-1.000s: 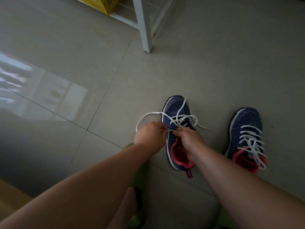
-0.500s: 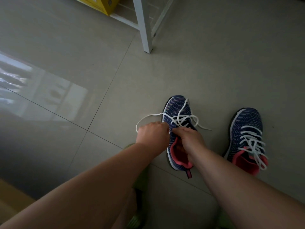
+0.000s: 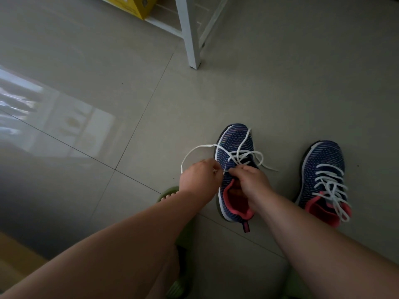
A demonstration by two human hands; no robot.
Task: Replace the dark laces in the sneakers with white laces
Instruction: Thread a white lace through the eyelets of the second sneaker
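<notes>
Two navy knit sneakers with pink lining stand on the tiled floor. The left sneaker (image 3: 234, 141) carries a loose white lace (image 3: 244, 155) crossing its front, one end looping out to the left. My left hand (image 3: 199, 176) pinches that lace at the shoe's left eyelets. My right hand (image 3: 250, 180) holds the shoe's tongue edge and lace right beside it, fingertips nearly touching. The right sneaker (image 3: 323, 160) sits apart, laced with a white lace (image 3: 330, 186) whose ends hang loose.
A white furniture leg (image 3: 191, 39) stands on the floor beyond the shoes, with a yellow box (image 3: 133, 5) behind it. My foot in a green slipper (image 3: 170, 193) lies under my left forearm. Bare grey tiles surround the shoes.
My two hands have drawn closer together over the left sneaker's eyelets; the lace loop on the left stays about the same. The shoes have not moved.
</notes>
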